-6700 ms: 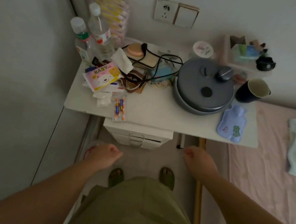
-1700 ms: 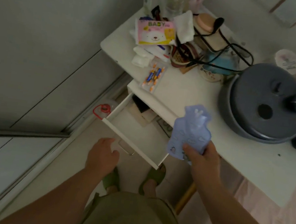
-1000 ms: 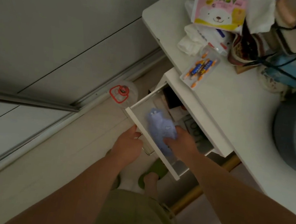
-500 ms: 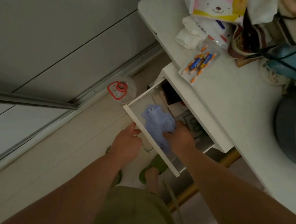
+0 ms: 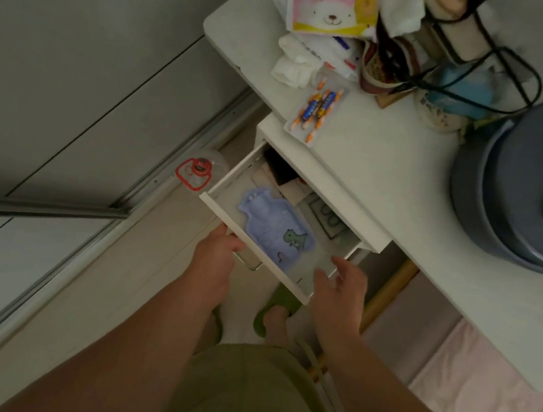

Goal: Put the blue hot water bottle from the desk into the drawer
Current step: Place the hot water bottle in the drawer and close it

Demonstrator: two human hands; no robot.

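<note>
Bottle [image 5: 270, 228] in drawer [image 5: 255, 238]; right hand [image 5: 342, 286] beside.

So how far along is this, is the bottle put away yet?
Nearly finished. Done: the blue hot water bottle lies flat inside the open drawer, with nobody gripping it. In hand: the left hand is at the drawer's front edge by the handle, while the right hand hovers open near the front corner. Left: probably only pushing the drawer shut.
</note>
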